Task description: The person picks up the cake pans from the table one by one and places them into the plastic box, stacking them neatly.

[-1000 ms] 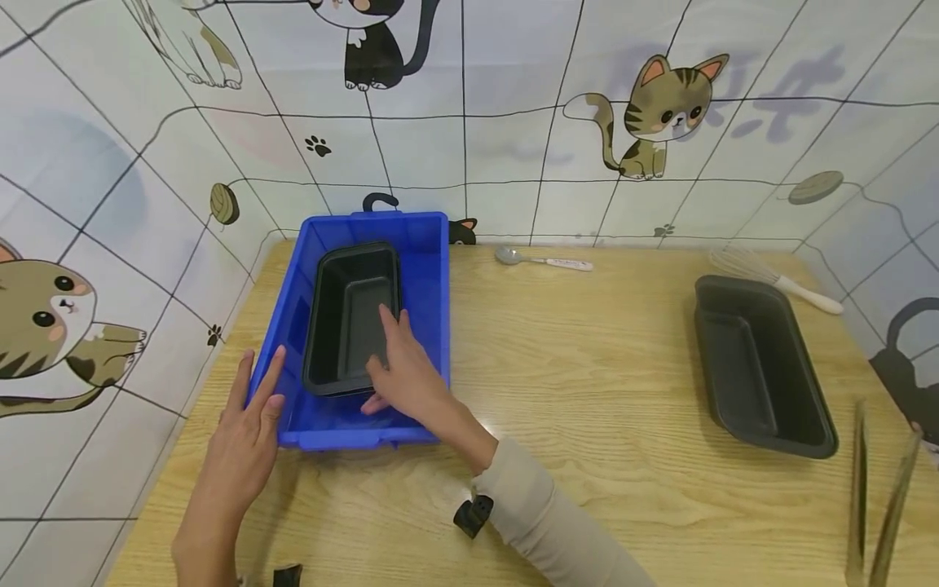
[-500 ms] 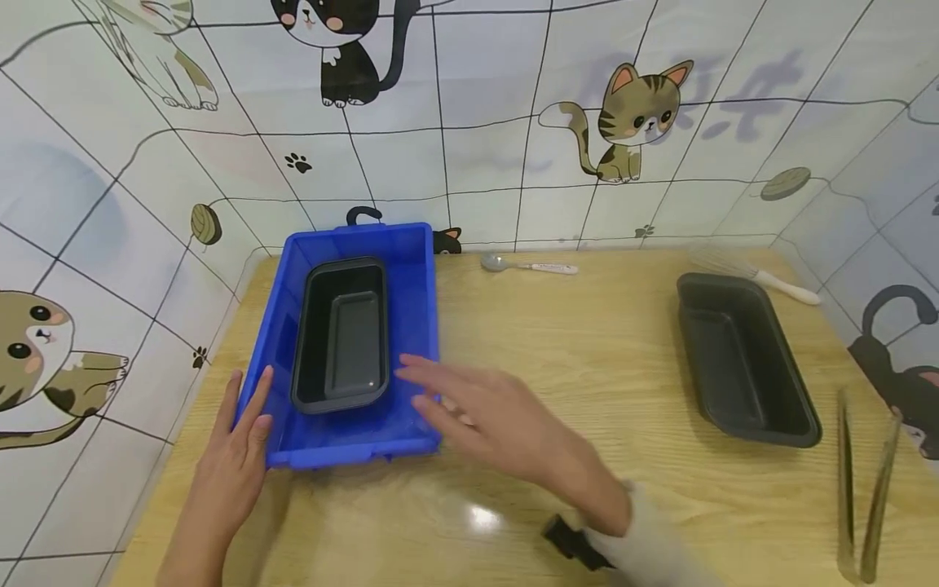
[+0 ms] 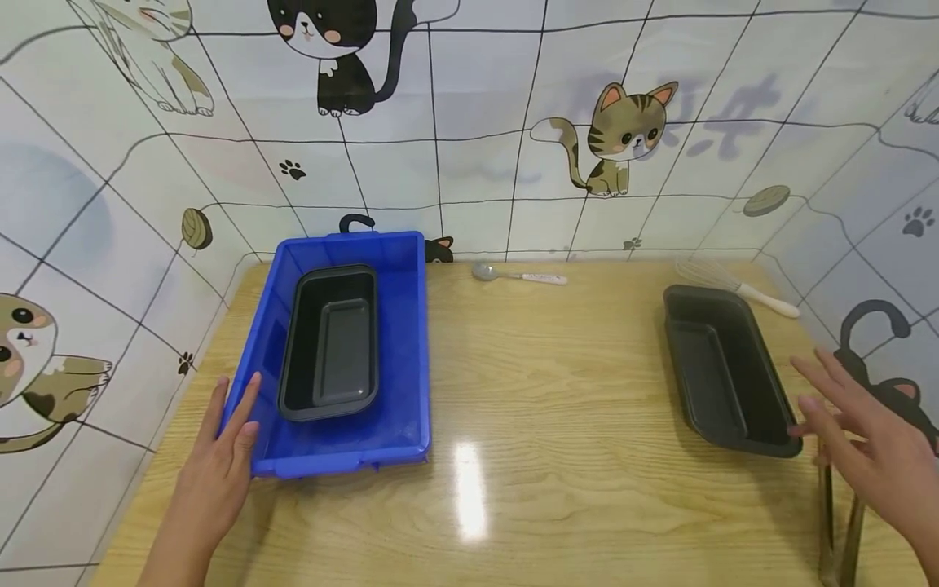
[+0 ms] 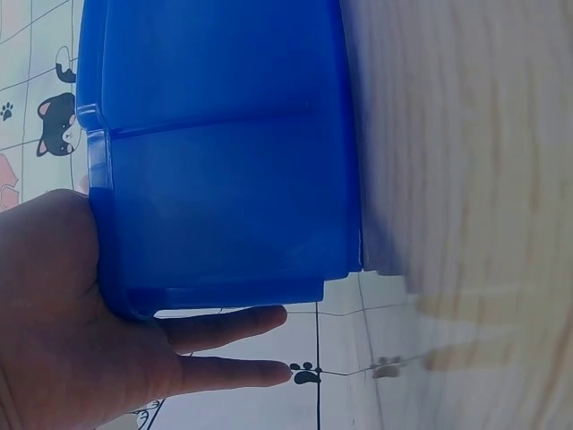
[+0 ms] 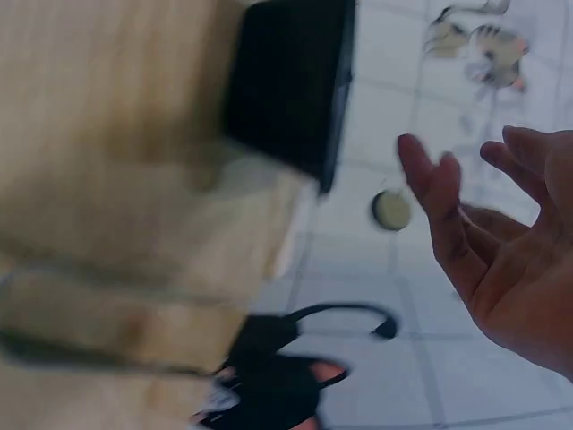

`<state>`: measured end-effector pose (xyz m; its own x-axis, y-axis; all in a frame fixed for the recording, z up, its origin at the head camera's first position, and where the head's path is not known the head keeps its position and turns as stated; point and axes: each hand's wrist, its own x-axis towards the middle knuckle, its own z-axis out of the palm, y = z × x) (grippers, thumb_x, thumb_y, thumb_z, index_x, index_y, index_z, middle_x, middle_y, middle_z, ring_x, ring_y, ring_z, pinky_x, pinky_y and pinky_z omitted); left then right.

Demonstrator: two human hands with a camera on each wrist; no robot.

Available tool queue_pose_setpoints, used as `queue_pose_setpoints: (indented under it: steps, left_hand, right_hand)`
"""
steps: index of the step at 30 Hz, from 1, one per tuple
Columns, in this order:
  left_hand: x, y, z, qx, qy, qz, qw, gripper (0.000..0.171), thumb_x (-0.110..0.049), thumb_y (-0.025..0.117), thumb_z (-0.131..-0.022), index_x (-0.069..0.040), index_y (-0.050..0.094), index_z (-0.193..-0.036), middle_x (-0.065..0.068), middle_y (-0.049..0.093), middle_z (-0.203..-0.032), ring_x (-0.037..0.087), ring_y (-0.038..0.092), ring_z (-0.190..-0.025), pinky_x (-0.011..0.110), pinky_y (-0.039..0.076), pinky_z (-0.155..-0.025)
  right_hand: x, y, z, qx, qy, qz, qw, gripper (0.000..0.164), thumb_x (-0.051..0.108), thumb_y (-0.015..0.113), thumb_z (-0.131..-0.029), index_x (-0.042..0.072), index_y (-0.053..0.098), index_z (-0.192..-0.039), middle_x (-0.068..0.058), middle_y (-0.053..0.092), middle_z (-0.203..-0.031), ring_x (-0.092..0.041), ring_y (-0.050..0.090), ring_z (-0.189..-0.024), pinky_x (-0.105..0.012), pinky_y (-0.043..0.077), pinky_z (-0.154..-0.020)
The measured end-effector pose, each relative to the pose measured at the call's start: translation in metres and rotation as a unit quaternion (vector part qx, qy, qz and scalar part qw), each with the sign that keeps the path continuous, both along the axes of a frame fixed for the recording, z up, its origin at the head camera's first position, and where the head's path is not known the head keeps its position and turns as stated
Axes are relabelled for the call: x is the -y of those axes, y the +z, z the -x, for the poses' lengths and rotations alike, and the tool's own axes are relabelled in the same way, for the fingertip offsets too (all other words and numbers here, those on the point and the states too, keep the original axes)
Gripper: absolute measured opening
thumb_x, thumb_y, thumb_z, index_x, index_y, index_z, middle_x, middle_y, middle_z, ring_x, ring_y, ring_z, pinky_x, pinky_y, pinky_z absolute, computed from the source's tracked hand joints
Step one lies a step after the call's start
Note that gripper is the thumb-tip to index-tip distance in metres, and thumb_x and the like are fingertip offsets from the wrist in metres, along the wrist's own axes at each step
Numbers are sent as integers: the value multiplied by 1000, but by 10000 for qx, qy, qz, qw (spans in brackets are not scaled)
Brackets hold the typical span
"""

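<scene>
In the head view, my left hand (image 3: 205,489) rests its extended fingers against the left front corner of a blue plastic bin (image 3: 403,342). The left wrist view shows the thumb side along the bin's rim (image 4: 103,170). Inside the bin sits a dark loaf pan (image 3: 346,350), upright. On the right, my right hand (image 3: 873,448) hovers with loosely spread fingers and holds nothing. Its fingertips overlap the near right corner of a second dark loaf pan (image 3: 715,375). Metal tongs (image 3: 851,542) lie partly hidden beneath this hand.
A spoon (image 3: 543,278) with a pale printed handle lies at the table's back edge. Behind the right pan, a whisk (image 3: 766,299) with a white handle lies close to the wall. A cat-patterned sheet (image 3: 477,106) borders the wooden table (image 3: 557,408) on the back and sides.
My right hand has left the pan in the bin and travelled right across the table to above the tongs. The left hand stays at the bin's corner. The head view has shifted slightly.
</scene>
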<state>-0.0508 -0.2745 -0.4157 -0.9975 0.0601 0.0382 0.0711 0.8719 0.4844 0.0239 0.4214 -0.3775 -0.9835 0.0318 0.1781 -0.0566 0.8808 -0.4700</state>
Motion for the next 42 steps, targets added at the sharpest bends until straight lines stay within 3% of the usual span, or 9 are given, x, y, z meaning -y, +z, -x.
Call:
queue_pose_setpoints:
  steps: [4, 13, 19, 23, 26, 31, 33, 38, 42]
  left_hand:
    - [0, 0, 0, 100, -19, 14, 9999, 57, -27, 29, -123, -27, 14, -178, 22, 0, -184, 78, 38, -140, 93, 38, -89]
    - [-1, 1, 0, 183, -3, 2, 9998, 57, -29, 29, -123, -29, 14, -178, 20, -2, -185, 77, 37, -142, 94, 35, -95]
    - [-1, 1, -1, 178, 54, 66, 9998, 57, -29, 28, -123, -28, 14, -178, 21, -2, -185, 79, 38, -139, 94, 36, -93]
    - [-1, 1, -2, 160, 68, 59, 9998, 57, -29, 28, -123, -28, 14, -178, 21, -2, -185, 79, 38, -139, 93, 37, -94]
    - [0, 1, -3, 121, 75, 51, 9999, 57, -28, 28, -123, -28, 14, -178, 22, -1, -185, 79, 38, -139, 94, 36, -94]
    - [0, 2, -2, 142, 106, 64, 9998, 56, -29, 27, -123, -28, 14, -178, 21, -2, -185, 79, 37, -139, 95, 35, -95]
    - [0, 2, -2, 144, 117, 66, 9998, 56, -29, 27, -123, -28, 14, -178, 21, -2, -185, 79, 38, -139, 95, 35, -95]
    - [-1, 2, -2, 143, 138, 71, 9998, 56, -29, 27, -123, -28, 14, -178, 20, -2, -185, 80, 38, -138, 95, 35, -94]
    - [-2, 1, -2, 132, 115, 48, 9998, 57, -28, 28, -123, -28, 14, -178, 20, -2, -185, 80, 38, -138, 94, 36, -93]
  right_hand:
    - [-27, -23, -9, 725, -270, 328, 9965, 63, 17, 45, -120, 20, 20, -177, -36, 2, -179, 2, 63, -58, -26, 56, -63]
    - [-42, -65, -9, 1087, -37, 535, 9926, 58, 18, 45, -120, 7, 28, -174, -49, 9, -171, 17, 65, -99, -23, 54, -70]
    - [-43, -76, -1, 1404, 13, 760, 9872, 53, 25, 42, -121, 15, 35, -173, -30, 28, -175, 15, 36, -147, -15, 46, -87]
    - [-39, -76, 2, 1772, -223, 1200, 9766, 54, 32, 41, -122, 28, 31, -175, 11, 62, -152, 8, 66, -92, -19, 44, -68]
    - [-34, -79, 2, 1677, -61, 2509, 9533, 53, 24, 41, -122, 28, 33, -174, 12, 81, -111, -12, 68, -69, -31, 48, -57]
    - [-32, -93, 4, 1159, 571, 4732, 8714, 54, 3, 38, -119, 18, 41, -172, 4, 77, -130, -17, 77, -77, -35, 57, -58]
    - [-30, -97, 5, 918, 594, 4929, 8632, 53, 0, 37, -119, 13, 44, -169, 14, 63, -150, -10, 77, -93, -30, 62, -67]
    - [-16, -93, 6, 815, -224, 4029, 9113, 55, 5, 30, -119, 20, 47, -169, 24, 42, -162, 11, 63, -128, -16, 59, -93]
    - [1, -82, 7, 946, -1028, 2799, 9498, 60, 11, 25, -119, 32, 32, -174, 22, 38, -159, 6, 59, -82, -18, 45, -70]
